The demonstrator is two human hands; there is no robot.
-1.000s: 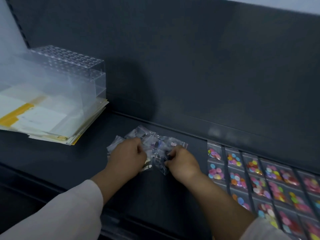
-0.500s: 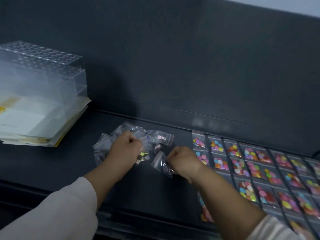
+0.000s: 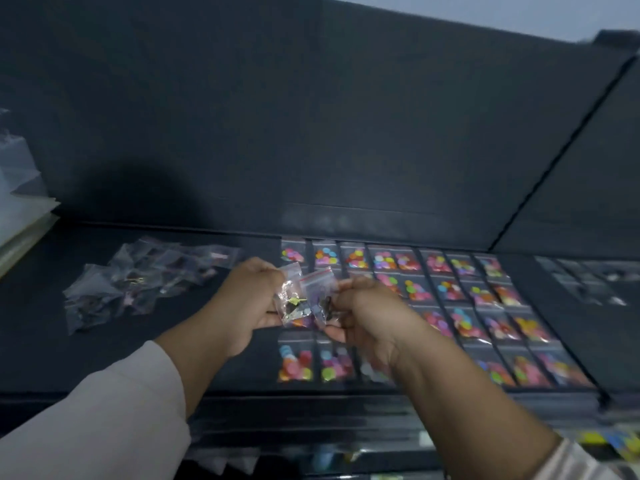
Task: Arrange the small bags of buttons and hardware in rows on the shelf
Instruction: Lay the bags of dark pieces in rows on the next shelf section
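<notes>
Over the left end of the button rows (image 3: 450, 292), the left hand (image 3: 242, 303) pinches a bag (image 3: 290, 299) and the right hand (image 3: 370, 317) a second bag (image 3: 320, 292), fingers curled on each; I'd lay them flat, square, just left of those rows.

A stack of pale sheets (image 3: 24, 233) is lying at the far left edge of the view. Something clear and plastic (image 3: 17, 168) is sitting on top of it, too blurred to make out further. A dark back panel (image 3: 311, 116) is rising behind, and a soft shadow (image 3: 149, 192) is falling across its lower left part. A dark side panel (image 3: 588, 188) is meeting it at an angle on the right. A strip of pale wall (image 3: 467, 12) is showing above both panels. Along the bottom, blurred yellow and blue shapes (image 3: 602, 441) are showing at the right, and clear pointed shapes (image 3: 235, 460) are showing further left.
</notes>
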